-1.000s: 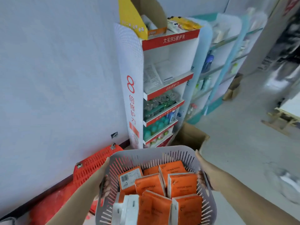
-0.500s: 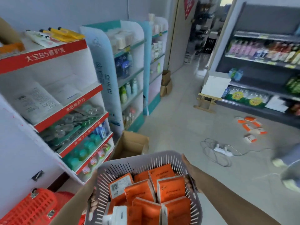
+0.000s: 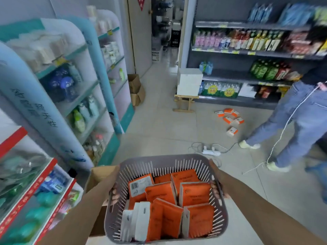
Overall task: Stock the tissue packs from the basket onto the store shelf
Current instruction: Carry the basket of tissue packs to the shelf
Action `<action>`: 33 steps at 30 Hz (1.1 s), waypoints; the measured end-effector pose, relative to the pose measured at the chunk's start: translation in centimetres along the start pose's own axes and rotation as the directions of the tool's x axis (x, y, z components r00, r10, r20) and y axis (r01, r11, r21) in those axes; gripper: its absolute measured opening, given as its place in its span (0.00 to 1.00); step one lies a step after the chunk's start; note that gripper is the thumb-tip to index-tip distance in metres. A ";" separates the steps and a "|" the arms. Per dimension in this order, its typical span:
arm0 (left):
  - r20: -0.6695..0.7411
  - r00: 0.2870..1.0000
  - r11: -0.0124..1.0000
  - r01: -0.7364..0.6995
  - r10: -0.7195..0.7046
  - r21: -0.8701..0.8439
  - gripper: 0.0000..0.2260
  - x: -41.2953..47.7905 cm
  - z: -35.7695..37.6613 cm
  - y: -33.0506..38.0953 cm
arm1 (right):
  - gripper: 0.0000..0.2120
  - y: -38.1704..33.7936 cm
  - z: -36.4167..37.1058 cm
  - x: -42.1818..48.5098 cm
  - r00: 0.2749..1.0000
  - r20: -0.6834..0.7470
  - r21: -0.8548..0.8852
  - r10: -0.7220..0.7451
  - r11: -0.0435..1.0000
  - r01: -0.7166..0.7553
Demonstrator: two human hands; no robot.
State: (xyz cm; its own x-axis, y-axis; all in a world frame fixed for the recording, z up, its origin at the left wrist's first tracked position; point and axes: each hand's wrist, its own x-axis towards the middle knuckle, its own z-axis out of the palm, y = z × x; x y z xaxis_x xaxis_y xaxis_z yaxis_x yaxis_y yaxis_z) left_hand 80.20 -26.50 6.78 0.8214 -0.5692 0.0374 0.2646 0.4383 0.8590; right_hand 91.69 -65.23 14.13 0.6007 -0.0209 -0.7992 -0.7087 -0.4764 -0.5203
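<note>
Packs of tissue, orange-and-white, rectangular and film-wrapped, are standing on edge in a grey slotted plastic basket, between both sets of fingers. The left hand is curling its fingers round the left wall; the right hand is clamping the right handle. Beyond the fingertips, loose orange packs are lying on the floor.

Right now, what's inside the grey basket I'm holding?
The grey basket holds orange tissue packs standing on edge, one showing a barcode label, plus white-sided packs at the near left. The basket floor and anything beneath the packs are covered.
</note>
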 end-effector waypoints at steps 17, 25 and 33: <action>-0.858 0.363 0.765 0.642 -0.362 -0.051 0.31 22.7 -10.9 13.9 | 0.37 -15.7 -6.5 13.1 1.000 0.006 0.261 -0.019 0.965 0.017; -0.911 0.274 0.748 0.661 -0.309 -0.055 0.30 33.0 -18.2 18.6 | 0.37 -25.7 -11.6 21.0 0.993 0.101 0.252 -0.064 0.967 0.036; -0.916 0.295 0.740 0.672 -0.271 -0.002 0.28 43.9 -25.4 23.5 | 0.38 -35.9 -15.8 27.7 0.990 0.126 0.237 -0.066 0.971 0.035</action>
State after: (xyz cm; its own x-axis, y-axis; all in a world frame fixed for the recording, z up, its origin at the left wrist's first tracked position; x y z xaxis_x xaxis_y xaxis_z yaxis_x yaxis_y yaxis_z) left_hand 135.29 -23.51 15.64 0.6336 0.3504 -0.6898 0.7494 -0.0565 0.6597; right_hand 139.62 -62.59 15.49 0.5949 0.1214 -0.7946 -0.7549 -0.2551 -0.6042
